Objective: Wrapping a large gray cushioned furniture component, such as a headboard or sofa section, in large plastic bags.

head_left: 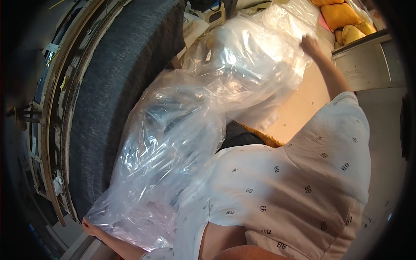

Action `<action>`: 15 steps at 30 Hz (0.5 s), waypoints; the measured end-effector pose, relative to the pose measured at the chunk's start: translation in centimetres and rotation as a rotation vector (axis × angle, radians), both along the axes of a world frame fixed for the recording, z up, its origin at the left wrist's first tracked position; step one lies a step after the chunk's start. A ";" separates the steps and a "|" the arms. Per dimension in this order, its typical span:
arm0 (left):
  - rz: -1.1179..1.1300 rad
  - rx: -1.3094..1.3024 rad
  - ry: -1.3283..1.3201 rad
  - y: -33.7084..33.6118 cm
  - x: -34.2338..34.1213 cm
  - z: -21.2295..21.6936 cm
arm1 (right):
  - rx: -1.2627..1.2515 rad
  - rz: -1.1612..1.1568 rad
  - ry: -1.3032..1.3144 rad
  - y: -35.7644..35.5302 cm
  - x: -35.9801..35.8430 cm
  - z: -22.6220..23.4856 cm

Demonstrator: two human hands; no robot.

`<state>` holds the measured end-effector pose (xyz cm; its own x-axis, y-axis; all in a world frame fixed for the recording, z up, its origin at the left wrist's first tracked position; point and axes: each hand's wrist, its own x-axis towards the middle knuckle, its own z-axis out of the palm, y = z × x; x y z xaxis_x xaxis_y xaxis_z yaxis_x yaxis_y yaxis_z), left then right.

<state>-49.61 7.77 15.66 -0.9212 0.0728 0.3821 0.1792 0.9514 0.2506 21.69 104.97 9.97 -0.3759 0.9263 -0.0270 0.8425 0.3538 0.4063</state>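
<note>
A large sheet of clear plastic film (169, 143) stretches in loose, shiny folds from the lower left to the upper right, across the front of my body. My left hand (89, 227), low at the left, is closed on one corner of the film. Far up at the right, my right hand (308, 44) makes a fist around the film's other edge, with the arm reaching out. Between my hands the film bulges and overlaps itself, and bluish shapes show dimly through it.
A dark grey fabric-covered surface (117, 82) curves along the left, beside a wooden-edged frame (54, 130). Yellow-orange bundles (342, 17) lie at the far right by a pale cabinet (362, 65). A white plastic crate (210, 15) stands at the back. Tan floor (299, 108) shows below the film.
</note>
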 end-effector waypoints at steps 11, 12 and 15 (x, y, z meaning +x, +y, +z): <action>0.324 -0.081 0.180 -4.9 -0.2 -2.0 | -0.334 1.021 1.145 -0.5 -39.4 13.1; 0.352 -0.066 0.187 -6.1 0.6 -2.1 | -0.683 0.914 1.091 -3.1 -41.8 10.4; 0.422 -0.159 0.071 -9.4 2.8 -1.1 | 0.109 1.222 0.923 -2.5 -44.5 4.0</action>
